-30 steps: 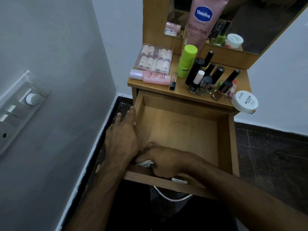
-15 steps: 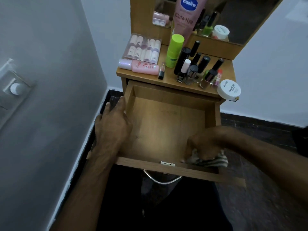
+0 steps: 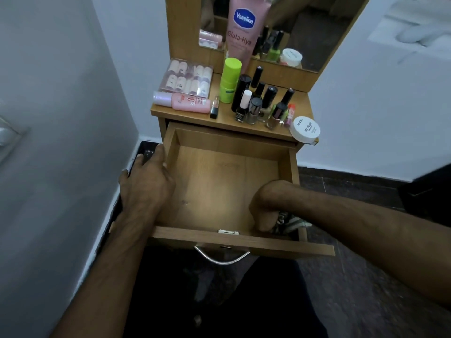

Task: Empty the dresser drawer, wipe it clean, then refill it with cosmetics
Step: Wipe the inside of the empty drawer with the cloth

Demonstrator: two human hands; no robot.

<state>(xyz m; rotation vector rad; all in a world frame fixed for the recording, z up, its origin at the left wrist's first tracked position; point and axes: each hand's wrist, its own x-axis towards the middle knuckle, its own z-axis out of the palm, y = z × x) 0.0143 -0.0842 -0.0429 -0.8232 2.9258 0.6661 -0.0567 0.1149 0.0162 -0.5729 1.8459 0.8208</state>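
Now, seen from above, looking down past both bare forearms.
Drawer: a shallow drawer (image 3: 219,189) of light wood-grain laminate, pulled fully out, its flat floor bare; a curved metal handle (image 3: 220,258) hangs from its front panel.
Left hand: the left hand (image 3: 146,184) lies on the drawer's left wall, palm down, its grip loose, fingers fairly straight and reaching over the outer side, thumb at the rim.
Right hand: the right hand (image 3: 267,206) is inside the drawer at the front right corner, its grip closed in a fist around a crumpled cloth.
Cloth: the cloth (image 3: 290,222) is soft, pale with darker stripes, bunched under the fist against the right wall; whether it touches the floor of the drawer cannot be told.
Surface: the dresser's wooden surface (image 3: 224,119) above the drawer carries the cosmetics.
Cosmetics: a clear plastic box of small pale tubes (image 3: 186,78), a pink bottle (image 3: 181,101) lying on its side, an upright lime-green cylinder (image 3: 229,80), a cluster of dark-capped nail polish bottles (image 3: 262,103), and a round white jar (image 3: 305,130) at the front right corner.
Tube: a tall pink Vaseline tube (image 3: 241,28) leans against the mirror (image 3: 314,32) behind them.
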